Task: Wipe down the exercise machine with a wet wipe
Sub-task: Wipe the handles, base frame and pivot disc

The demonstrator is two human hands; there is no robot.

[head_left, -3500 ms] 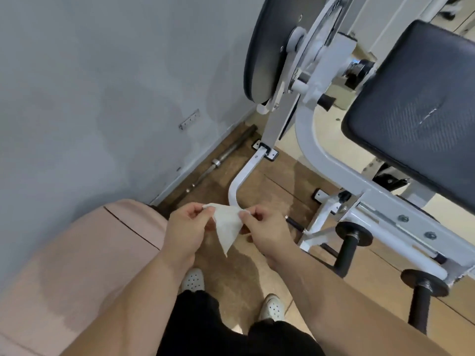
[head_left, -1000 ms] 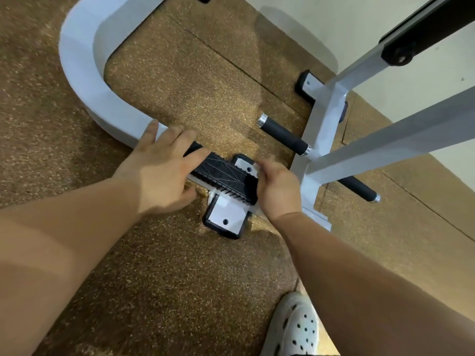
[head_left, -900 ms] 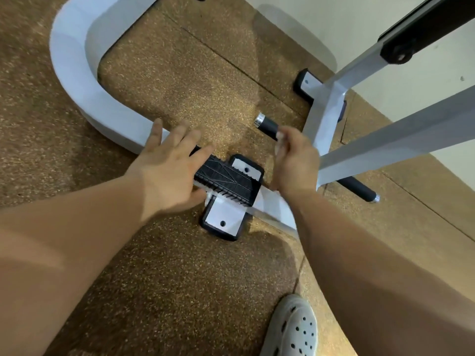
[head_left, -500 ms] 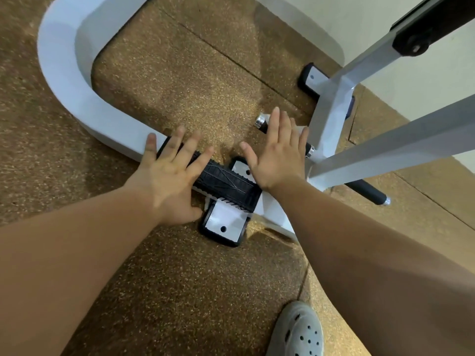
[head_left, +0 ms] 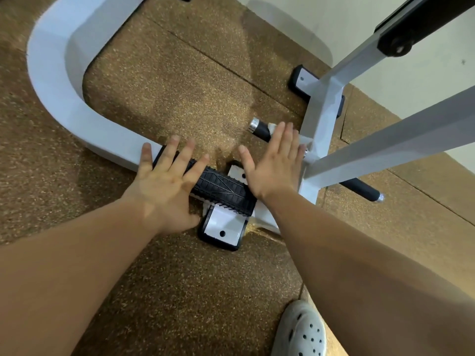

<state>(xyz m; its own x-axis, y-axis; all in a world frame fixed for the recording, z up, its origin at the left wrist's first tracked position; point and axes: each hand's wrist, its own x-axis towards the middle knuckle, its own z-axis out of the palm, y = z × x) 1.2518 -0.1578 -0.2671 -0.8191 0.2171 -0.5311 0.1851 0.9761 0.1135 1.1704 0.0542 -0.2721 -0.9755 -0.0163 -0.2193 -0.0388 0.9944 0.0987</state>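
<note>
Early pass, I judge: my flat right hand [head_left: 275, 165] is pressing the wet wipe [head_left: 272, 127] on the peg [head_left: 260, 128], my flat left hand [head_left: 164, 183] bracing on the tread [head_left: 223, 191], the frame [head_left: 64, 104] yet to do.

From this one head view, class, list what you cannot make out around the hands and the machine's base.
Head view:
wet wipe: only a white corner shows; right hand covers the rest.
black peg: middle hidden behind the right hand and white upright.
ribbed foot pad: left end under the left hand.
machine frame: upper parts cut off by the top edge.
shoe: cut by the bottom edge.
</note>
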